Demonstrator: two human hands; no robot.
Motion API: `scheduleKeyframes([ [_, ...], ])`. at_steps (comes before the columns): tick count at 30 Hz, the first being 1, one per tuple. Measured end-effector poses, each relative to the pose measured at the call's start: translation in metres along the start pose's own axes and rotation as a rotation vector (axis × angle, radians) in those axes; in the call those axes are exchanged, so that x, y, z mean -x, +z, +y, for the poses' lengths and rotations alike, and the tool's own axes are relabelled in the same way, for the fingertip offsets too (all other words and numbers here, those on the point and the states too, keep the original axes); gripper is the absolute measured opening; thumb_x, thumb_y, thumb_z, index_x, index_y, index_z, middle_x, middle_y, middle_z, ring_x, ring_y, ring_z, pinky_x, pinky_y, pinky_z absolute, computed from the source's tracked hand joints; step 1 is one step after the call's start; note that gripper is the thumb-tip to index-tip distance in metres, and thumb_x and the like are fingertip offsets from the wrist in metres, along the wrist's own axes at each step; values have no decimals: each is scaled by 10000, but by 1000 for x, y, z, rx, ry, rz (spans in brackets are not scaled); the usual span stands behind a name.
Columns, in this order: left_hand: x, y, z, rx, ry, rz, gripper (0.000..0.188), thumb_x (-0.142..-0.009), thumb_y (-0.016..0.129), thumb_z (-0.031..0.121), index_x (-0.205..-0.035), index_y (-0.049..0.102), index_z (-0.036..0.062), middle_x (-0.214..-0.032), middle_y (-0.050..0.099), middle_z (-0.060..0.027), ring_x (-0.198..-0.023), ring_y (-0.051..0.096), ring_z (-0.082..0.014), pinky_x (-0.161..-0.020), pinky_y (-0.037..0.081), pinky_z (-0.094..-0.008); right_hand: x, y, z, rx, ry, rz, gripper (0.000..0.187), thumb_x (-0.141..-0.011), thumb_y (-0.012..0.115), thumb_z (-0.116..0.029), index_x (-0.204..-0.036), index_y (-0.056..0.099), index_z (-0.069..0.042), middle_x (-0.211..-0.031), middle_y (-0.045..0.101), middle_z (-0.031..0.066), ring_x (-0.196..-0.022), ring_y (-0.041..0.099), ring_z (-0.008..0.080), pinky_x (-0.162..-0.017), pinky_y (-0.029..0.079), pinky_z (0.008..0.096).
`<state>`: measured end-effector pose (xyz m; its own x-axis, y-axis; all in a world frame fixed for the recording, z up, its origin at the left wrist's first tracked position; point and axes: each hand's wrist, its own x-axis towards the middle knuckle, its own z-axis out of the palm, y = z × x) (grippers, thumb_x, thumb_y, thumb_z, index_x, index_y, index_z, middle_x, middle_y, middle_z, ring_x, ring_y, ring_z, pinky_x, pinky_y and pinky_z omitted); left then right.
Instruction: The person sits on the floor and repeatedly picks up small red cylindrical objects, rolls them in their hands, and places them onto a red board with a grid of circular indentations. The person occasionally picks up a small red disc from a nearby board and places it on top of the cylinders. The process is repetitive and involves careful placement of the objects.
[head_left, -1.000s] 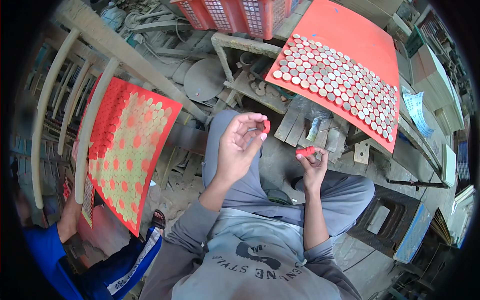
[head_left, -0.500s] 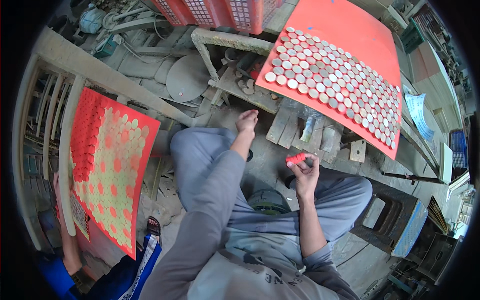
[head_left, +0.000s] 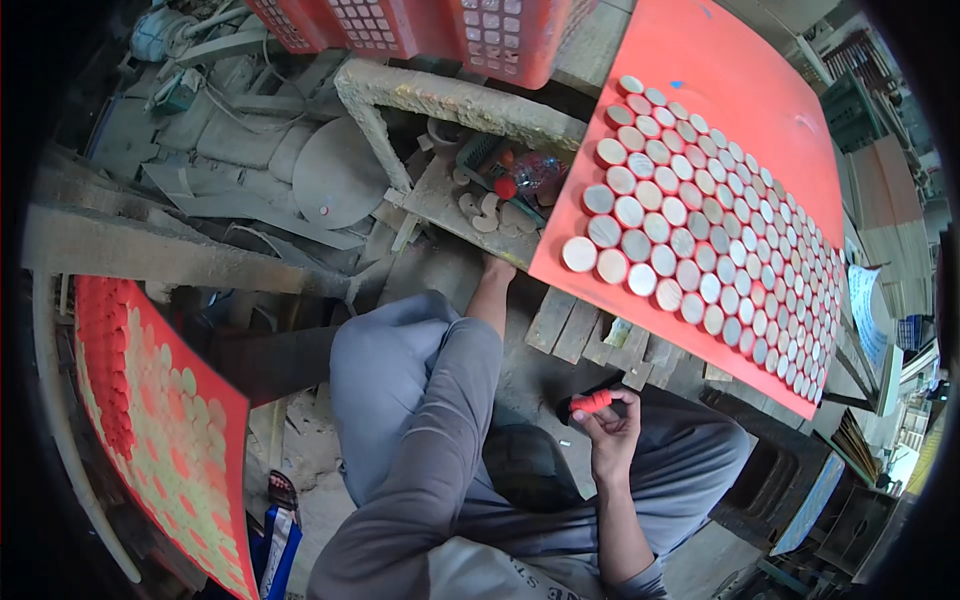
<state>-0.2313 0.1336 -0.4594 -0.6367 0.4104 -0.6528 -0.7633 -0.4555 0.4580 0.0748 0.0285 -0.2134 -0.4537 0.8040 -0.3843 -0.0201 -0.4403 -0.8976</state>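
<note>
Our right hand [head_left: 612,437] pinches a small red cylinder [head_left: 591,402] between thumb and fingertips, near our lap. Our left hand [head_left: 497,268] reaches far under the orange board [head_left: 760,90]; we cannot tell its fingers' state.

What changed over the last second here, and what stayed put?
The left hand left the lap, where it pinched a small red piece, and reached forward under the edge of the red board. The right hand kept its red stick; the board's round discs stayed.
</note>
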Motion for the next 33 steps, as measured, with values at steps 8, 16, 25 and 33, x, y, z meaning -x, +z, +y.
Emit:
scheduleKeyframes([
  [8, -21, 12, 1, -50, -31, 24, 201, -895, 573, 46, -1092, 570, 88, -986, 637, -58, -860, 631, -187, -688, 539, -325, -14, 4, 3, -24, 17, 53, 496, -795, 665, 162, -1122, 379, -76, -1023, 680, 217, -957, 680, 230, -866, 544, 343],
  [16, 18, -3, 3, -195, -41, 126, 141, -918, 514, 66, -1042, 577, 90, -948, 633, -70, -801, 635, -192, -618, 536, -317, -12, 11, -12, -81, -33, 36, 490, -796, 677, 145, -1126, 390, -75, -1003, 686, 202, -937, 681, 220, -828, 561, 326],
  [25, 203, -38, 4, -988, 747, 126, 78, -793, 587, -8, -825, 601, 62, -715, 599, -98, -691, 618, -229, -647, 491, -337, -17, 14, -10, -222, -86, -64, 461, -795, 716, 74, -1132, 444, -83, -982, 673, 196, -848, 665, 229, -774, 549, 335],
  [33, 513, -6, 151, -1066, 983, -716, 197, -837, 588, 5, -1033, 596, 21, -989, 598, -124, -963, 590, -307, -824, 485, -364, -14, -8, 20, -200, -14, -132, 431, -824, 695, 53, -1133, 440, -106, -977, 655, 143, -856, 666, 221, -761, 560, 320],
])
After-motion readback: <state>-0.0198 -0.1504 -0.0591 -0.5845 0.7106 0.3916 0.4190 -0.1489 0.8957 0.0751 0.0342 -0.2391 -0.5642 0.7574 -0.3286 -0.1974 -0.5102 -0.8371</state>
